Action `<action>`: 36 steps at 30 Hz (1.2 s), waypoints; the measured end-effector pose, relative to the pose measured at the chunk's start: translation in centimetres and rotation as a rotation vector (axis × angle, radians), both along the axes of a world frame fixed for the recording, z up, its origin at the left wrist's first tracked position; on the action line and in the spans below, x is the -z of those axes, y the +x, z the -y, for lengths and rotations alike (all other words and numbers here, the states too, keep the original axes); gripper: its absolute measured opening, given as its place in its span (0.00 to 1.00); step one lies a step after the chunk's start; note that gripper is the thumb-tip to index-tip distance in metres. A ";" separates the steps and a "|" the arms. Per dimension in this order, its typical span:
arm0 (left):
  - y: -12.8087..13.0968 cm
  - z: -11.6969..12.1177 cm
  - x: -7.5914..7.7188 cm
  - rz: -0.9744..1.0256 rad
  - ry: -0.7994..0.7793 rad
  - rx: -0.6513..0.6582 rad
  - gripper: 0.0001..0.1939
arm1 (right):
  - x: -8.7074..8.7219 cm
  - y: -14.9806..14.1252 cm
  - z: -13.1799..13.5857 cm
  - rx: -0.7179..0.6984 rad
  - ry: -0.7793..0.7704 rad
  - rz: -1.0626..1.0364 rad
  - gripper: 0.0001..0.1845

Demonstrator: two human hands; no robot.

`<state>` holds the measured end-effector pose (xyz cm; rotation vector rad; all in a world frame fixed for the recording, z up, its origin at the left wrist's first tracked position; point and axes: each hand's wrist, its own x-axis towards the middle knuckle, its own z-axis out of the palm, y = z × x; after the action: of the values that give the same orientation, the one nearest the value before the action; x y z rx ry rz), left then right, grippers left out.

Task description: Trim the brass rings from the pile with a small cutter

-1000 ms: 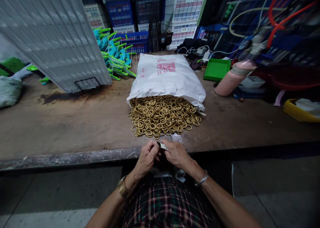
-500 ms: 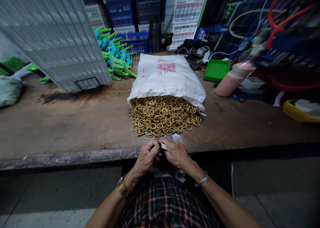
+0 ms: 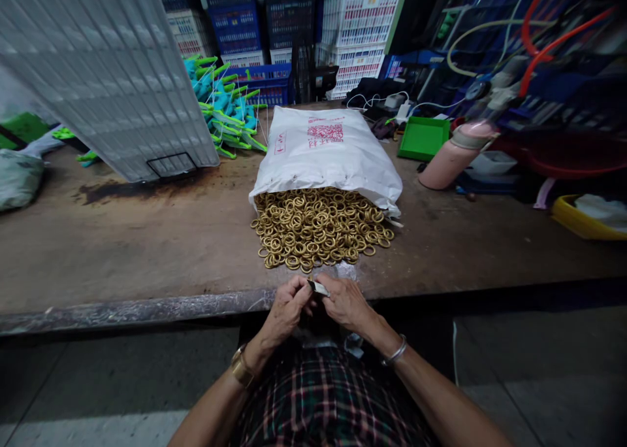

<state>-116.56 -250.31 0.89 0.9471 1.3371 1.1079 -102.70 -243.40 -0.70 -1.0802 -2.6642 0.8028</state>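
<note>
At the table's front edge, my left hand (image 3: 289,306) and my right hand (image 3: 347,304) come together, fingers closed. A small white strip-like piece with a dark end (image 3: 321,289) shows between the fingertips; its kind is unclear, and the right thumb and index lie at its white part. My left thumb and index pinch near the dark end. Fingers hide whatever else is held below. Just beyond the hands, many gold-coloured rings (image 3: 313,228) spill from the mouth of a white woven sack (image 3: 328,149) with red print.
A grey ribbed panel (image 3: 112,74) stands on the wooden table (image 3: 161,251) at left, beside green and turquoise plastic pieces (image 3: 230,114). At right are a green tray (image 3: 424,138), a pink bottle (image 3: 448,163) and a yellow tray (image 3: 582,221). Stacked crates (image 3: 360,16) stand behind.
Both hands stay almost in place, with only a very slight shift of the fingers and the small white piece. The rings and sack look unchanged.
</note>
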 end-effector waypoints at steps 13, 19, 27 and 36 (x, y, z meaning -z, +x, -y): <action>0.0 1.3 -2.0 0.038 -0.010 0.082 0.17 | -0.7 -1.5 -0.7 0.086 0.028 0.173 0.11; 0.9 1.5 -2.0 0.362 -0.042 -0.056 0.17 | -1.0 -2.7 -2.2 0.258 0.148 0.067 0.09; -0.3 0.8 -0.7 0.593 -0.103 -0.311 0.14 | -2.0 -4.1 -4.3 0.252 0.216 0.132 0.15; -1.1 0.2 -0.8 0.864 -0.251 -0.304 0.14 | -1.4 -4.1 -4.9 0.305 0.179 0.138 0.09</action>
<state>-117.63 -250.52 1.69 0.0265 0.8644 1.3225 -106.81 -238.54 0.72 -1.4900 -2.5242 0.4387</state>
